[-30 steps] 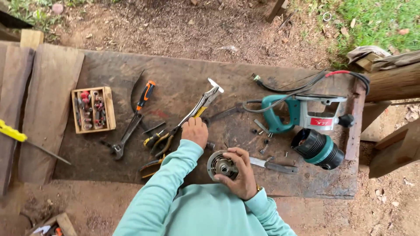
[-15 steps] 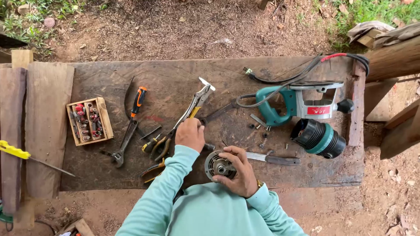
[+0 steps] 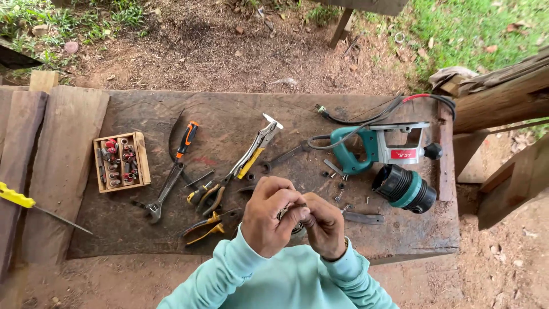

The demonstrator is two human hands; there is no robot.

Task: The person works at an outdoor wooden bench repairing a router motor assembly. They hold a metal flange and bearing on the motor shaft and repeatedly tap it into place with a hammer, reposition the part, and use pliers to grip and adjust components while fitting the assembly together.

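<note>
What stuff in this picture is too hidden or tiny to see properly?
- Round metal part, head view: almost all covered by the left hand and right hand.
- Bits in the small wooden box: too small to tell apart.
- Yellow-handled tool: cut off by the left edge.
- Small screws near the teal power tool: too tiny to count.

Counted on the worktop (image 3: 400, 240): one teal power tool (image 3: 377, 150), one adjustable wrench (image 3: 171, 177), one locking pliers (image 3: 257, 146), one wooden bit box (image 3: 143, 160), two hands.
</note>
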